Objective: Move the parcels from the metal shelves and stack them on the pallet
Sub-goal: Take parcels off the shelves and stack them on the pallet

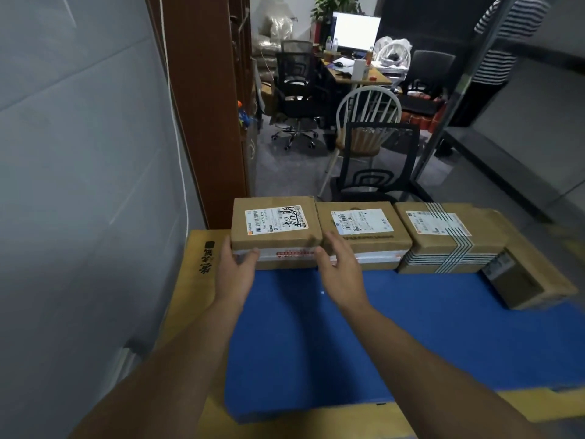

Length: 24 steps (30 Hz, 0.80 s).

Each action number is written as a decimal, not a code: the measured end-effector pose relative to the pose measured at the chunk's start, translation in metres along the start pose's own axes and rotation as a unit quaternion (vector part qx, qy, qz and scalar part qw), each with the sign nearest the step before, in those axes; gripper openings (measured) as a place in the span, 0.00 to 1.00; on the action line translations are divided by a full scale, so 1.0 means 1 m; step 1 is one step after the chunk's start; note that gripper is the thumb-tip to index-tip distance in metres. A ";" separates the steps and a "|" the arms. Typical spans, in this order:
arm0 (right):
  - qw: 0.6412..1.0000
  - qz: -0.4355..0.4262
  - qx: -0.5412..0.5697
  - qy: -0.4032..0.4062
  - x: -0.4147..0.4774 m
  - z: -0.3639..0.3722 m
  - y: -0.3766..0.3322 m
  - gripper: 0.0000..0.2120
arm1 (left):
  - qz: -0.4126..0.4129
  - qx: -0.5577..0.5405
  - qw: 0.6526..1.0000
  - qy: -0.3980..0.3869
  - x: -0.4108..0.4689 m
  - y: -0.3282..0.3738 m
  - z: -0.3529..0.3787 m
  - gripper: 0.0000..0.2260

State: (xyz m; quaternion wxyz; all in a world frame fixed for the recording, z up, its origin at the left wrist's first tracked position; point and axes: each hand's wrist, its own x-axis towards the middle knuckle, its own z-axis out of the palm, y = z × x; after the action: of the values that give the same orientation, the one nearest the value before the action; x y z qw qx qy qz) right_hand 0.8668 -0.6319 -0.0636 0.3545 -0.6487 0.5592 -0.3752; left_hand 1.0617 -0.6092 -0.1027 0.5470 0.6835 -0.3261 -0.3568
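Where a flat cardboard sheet [196,280] lies at the far left, the left hand [235,267] wraps the near left corner of the leftmost parcel [275,221], with the thumb across its taped front and the fingers along its side. This labelled brown box stands on a blue surface [348,337], first in a close row of three. The right hand [340,267] is at its near right corner, fingers loosely spread and slightly bent; whether they touch it cannot be told. Rightward sit the middle parcel [364,229], the striped-tape parcel [443,236] and a smaller dark box [512,280].
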 end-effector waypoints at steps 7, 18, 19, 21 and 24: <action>1.000 0.008 0.000 0.001 0.003 -0.001 0.004 0.22 | 0.005 0.000 1.000 -0.009 0.001 -0.002 0.002 0.24; 1.000 0.015 -0.006 0.007 0.003 -0.007 0.004 0.22 | 0.002 0.001 1.000 -0.030 0.001 0.001 0.005 0.24; 1.000 0.016 -0.005 0.007 0.002 -0.008 0.004 0.22 | 0.003 0.002 0.999 -0.034 0.001 0.002 0.005 0.24; 1.000 0.021 0.002 0.004 0.000 -0.009 0.005 0.23 | 0.003 0.000 0.999 -0.041 0.002 0.002 0.004 0.24; 1.000 0.022 0.005 0.005 -0.003 -0.010 0.005 0.23 | 0.001 0.002 0.999 -0.051 0.001 0.004 0.001 0.23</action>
State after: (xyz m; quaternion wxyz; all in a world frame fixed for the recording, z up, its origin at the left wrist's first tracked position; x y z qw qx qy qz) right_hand 0.8551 -0.6295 -0.0640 0.3637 -0.6323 0.5733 -0.3732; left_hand 1.0613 -0.6112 -0.0989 0.5288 0.6651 -0.3549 -0.3900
